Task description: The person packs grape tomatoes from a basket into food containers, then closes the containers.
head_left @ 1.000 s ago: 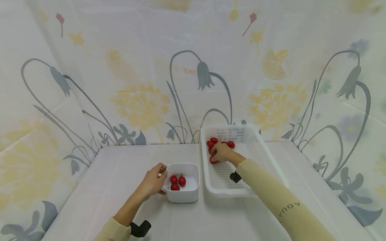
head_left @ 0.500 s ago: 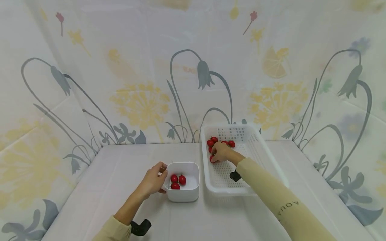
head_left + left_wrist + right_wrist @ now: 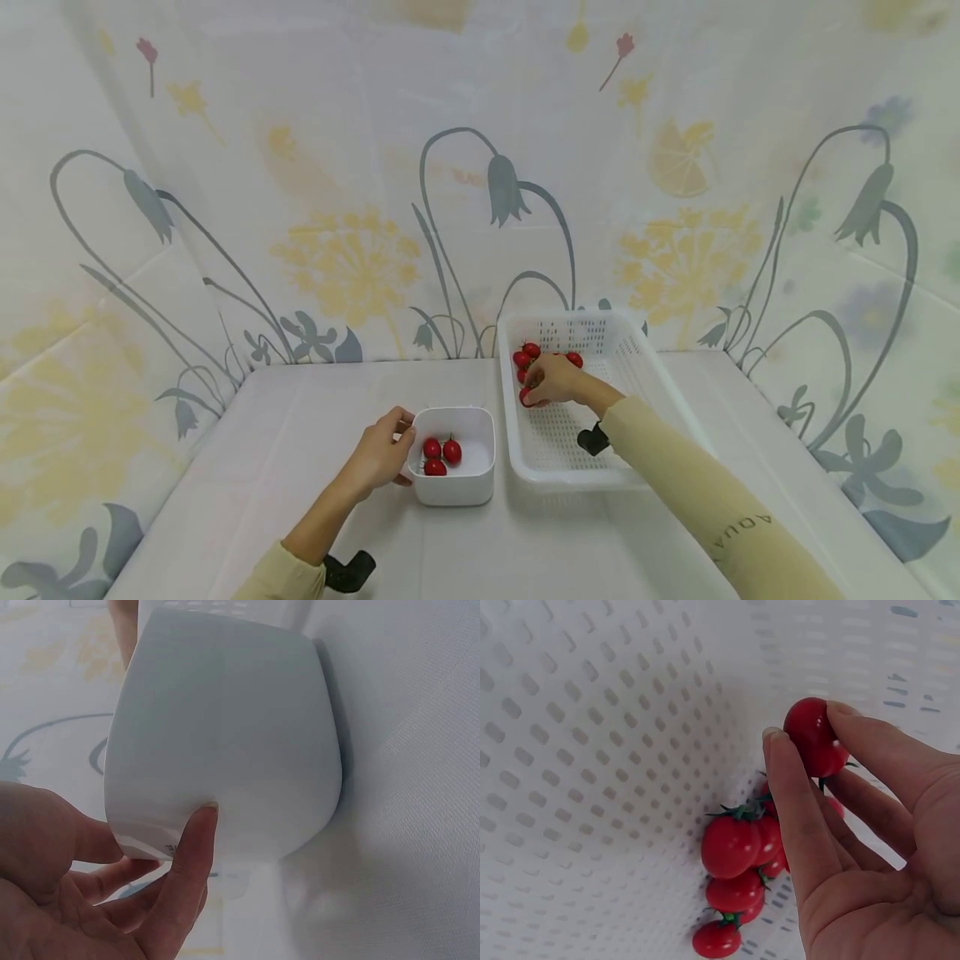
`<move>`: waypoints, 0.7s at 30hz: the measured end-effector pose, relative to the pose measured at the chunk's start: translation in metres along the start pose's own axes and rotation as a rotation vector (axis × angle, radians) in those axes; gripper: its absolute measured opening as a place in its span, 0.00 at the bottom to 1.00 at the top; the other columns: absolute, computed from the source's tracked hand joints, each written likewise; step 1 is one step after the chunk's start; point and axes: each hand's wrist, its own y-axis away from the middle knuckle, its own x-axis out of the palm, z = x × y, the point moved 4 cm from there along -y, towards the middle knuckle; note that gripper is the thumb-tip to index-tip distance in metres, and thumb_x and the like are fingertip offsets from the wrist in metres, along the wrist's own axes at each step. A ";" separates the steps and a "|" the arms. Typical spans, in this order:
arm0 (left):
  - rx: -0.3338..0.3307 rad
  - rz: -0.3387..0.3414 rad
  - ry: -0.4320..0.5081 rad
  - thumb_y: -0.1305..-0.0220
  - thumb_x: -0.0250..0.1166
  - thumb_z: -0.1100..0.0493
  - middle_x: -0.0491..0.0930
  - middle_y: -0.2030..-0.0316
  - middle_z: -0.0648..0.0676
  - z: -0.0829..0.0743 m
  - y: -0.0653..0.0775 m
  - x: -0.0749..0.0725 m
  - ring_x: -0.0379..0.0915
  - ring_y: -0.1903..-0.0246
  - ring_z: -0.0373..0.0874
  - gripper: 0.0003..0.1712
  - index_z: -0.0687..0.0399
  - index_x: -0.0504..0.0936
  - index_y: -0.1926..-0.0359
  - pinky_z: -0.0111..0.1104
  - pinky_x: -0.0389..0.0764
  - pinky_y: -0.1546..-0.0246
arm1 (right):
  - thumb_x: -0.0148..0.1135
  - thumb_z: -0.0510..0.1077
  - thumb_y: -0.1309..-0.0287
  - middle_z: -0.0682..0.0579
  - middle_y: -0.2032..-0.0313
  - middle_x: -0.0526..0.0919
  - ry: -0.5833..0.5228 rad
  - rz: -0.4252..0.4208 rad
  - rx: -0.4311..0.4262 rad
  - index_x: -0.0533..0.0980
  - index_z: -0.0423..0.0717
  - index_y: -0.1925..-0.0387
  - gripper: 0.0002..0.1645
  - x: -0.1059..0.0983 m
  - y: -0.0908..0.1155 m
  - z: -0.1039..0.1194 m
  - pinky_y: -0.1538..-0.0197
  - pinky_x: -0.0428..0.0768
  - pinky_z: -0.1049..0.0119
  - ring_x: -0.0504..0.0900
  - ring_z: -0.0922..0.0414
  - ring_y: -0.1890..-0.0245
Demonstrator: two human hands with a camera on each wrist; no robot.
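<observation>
My left hand (image 3: pixel 381 450) holds the left side of a small white square container (image 3: pixel 457 490), its fingers and thumb spread round that side. In the left wrist view one fingertip (image 3: pixel 208 811) presses the smooth outer wall. Three red cherry tomatoes (image 3: pixel 452 452) lie inside the container, toward its left. Over the white perforated basket (image 3: pixel 637 400), my right hand (image 3: pixel 557 380) pinches a cherry tomato (image 3: pixel 810 735) between thumb and fingertips. Just past those fingers lie several more cherry tomatoes (image 3: pixel 731 847) with green stems, partly hidden by the hand.
The basket stands right of the container, a narrow strip of the white-covered table (image 3: pixel 300 417) between them. Behind the table hangs a flower-printed sheet (image 3: pixel 360 167). A black wrist camera (image 3: pixel 349 572) sits at the left wrist, another at the right.
Both hands keep nearly the same places. The right forearm has shifted slightly to the right, while its fingers stay at the cherry tomato by the basket's left side.
</observation>
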 end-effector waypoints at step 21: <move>0.022 0.002 -0.005 0.23 0.52 0.65 0.76 0.42 0.70 -0.001 0.002 -0.001 0.80 0.52 0.63 0.11 0.65 0.73 0.44 0.40 0.89 0.79 | 0.72 0.38 0.41 0.45 0.62 0.88 -0.048 0.000 -0.118 0.82 0.32 0.54 0.16 -0.022 0.028 0.013 0.56 0.89 0.60 0.86 0.55 0.64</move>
